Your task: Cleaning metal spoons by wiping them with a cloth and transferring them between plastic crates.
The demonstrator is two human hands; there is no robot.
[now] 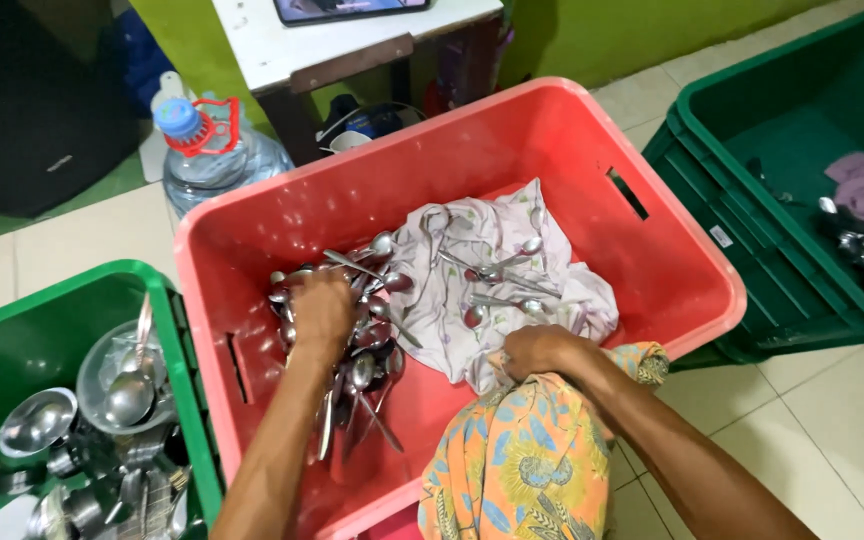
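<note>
A red plastic crate (652,260) holds a pile of metal spoons (367,345) on its left side and a pale flowered cloth (472,290) with a few more spoons on it at the right. My left hand (322,315) reaches down into the spoon pile, its fingers buried among the spoons. My right hand (537,350) is closed on the near edge of the pale cloth. My knee, covered in orange patterned fabric (522,460), presses against the crate's near rim.
A green crate (177,330) at the left holds steel ladles and bowls. Another green crate (752,200) at the right contains a purple cloth and some metalware. A large water bottle (212,150) and a white table stand behind, on a tiled floor.
</note>
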